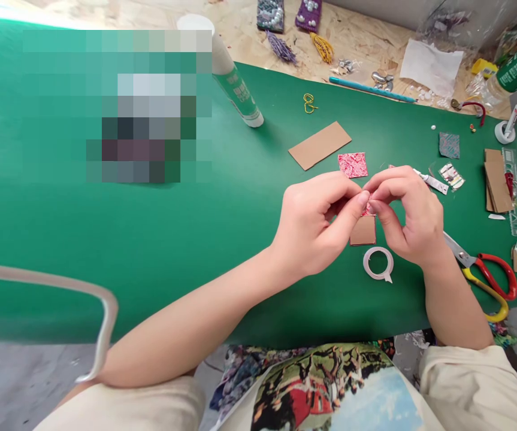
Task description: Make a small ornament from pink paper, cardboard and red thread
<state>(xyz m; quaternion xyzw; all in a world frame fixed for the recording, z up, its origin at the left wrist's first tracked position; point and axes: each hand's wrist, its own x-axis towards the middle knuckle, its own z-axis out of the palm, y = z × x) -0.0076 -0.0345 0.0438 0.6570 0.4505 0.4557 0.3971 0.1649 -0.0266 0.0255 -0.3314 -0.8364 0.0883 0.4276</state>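
The left hand and right hand are each pinched on 1 small red-and-white patterned fabric piece, located just beyond a square brown cardboard piece over the green tabletop. Uneven pulling could crease or skew the fabric. Its visible part points nearward; long axis hidden, cannot be determined.

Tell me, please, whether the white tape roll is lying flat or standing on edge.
Flat: the white tape roll shows its full ring, with green tabletop visible through the hole.
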